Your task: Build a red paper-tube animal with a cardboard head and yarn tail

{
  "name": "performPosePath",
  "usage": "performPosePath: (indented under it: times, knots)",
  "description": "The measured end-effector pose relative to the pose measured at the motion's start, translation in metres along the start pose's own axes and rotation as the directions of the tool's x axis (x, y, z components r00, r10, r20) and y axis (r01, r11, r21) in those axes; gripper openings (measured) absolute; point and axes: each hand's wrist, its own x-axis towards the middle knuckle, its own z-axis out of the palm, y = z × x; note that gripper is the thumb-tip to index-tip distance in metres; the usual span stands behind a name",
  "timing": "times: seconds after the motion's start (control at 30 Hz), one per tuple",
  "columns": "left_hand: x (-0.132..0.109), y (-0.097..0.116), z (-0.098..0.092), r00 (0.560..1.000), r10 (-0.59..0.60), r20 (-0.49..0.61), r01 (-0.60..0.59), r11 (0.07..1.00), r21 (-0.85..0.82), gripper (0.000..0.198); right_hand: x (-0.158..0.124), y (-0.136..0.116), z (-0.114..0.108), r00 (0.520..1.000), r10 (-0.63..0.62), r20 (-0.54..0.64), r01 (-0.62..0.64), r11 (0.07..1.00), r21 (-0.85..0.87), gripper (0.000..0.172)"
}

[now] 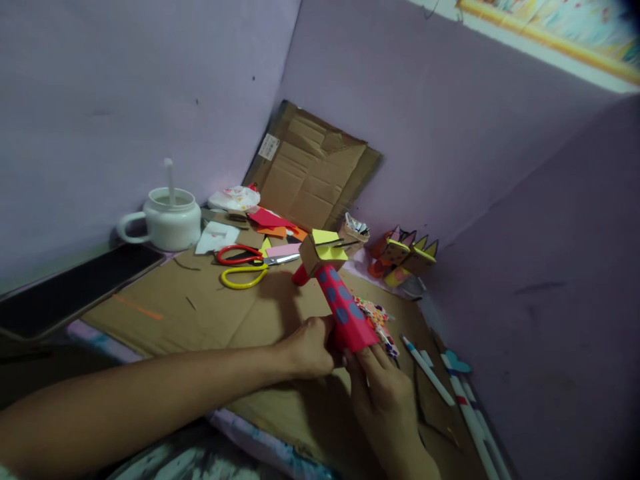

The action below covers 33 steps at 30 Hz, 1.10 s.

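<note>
Hands both clamped on the low end of the tube (345, 310): left hand (310, 348) on its left side, right hand (383, 390) under it. Tube tilted, its box head (320, 253) just right of scissors (250, 265). Mug (170, 223) well left of scissors.

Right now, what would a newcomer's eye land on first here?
The red paper tube with blue dots, topped by a cardboard box head, stands out mid-frame; the left hand grips its lower end and the right hand touches it. Behind lie red-and-yellow scissors on the cardboard mat, and small paper figures stand by the wall.
</note>
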Motion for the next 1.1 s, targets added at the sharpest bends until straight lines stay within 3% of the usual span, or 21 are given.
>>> performPosePath:
  times: [0.2, 0.4, 0.47, 0.57, 0.67, 0.73, 0.83, 0.93, 1.1]
  knots:
    - [-0.001, 0.004, 0.000, 0.999, 0.037, 0.019, -0.038, 0.997, 0.074, 0.024, 0.002, -0.003, 0.002, 0.997, -0.007, -0.073, 0.003, 0.999, -0.049, 0.019]
    - [-0.001, 0.003, 0.000, 1.000, 0.016, 0.007, -0.016, 0.996, 0.085, 0.023, 0.003, -0.001, 0.001, 0.958, -0.108, -0.267, 0.064, 0.984, -0.167, 0.011]
    - [-0.002, 0.005, 0.000, 1.000, -0.007, -0.010, 0.008, 0.995, 0.103, 0.023, 0.000, -0.002, -0.003, 0.947, -0.115, -0.299, 0.069, 0.985, -0.160, 0.015]
    - [-0.002, 0.005, 0.001, 1.000, -0.025, -0.015, 0.027, 0.994, 0.109, 0.025, -0.005, -0.001, -0.010, 0.938, -0.036, -0.346, 0.023, 0.999, -0.044, 0.022]
    - [0.000, 0.001, 0.002, 0.999, -0.030, -0.014, 0.031, 0.996, 0.086, 0.030, -0.011, 0.001, -0.014, 0.883, 0.177, -0.434, -0.136, 0.983, 0.123, 0.022]
    - [0.000, -0.002, 0.002, 0.999, -0.034, -0.005, 0.034, 0.996, 0.078, 0.030, -0.014, 0.004, -0.013, 0.840, 0.368, -0.399, -0.287, 0.925, 0.249, 0.024]
    - [0.001, -0.001, 0.000, 0.998, -0.060, 0.014, 0.058, 0.994, 0.092, 0.030, -0.014, 0.007, -0.010, 0.810, 0.558, -0.180, -0.446, 0.785, 0.429, 0.043]
    - [0.000, 0.007, -0.004, 0.996, -0.087, 0.033, 0.083, 0.990, 0.114, 0.036, -0.013, 0.005, -0.006, 0.795, 0.605, -0.042, -0.490, 0.682, 0.543, 0.054]
    - [-0.001, 0.026, -0.011, 0.983, -0.133, 0.128, 0.130, 0.991, 0.031, 0.039, -0.011, 0.006, -0.005, 0.736, 0.677, -0.001, -0.513, 0.558, 0.652, 0.051]
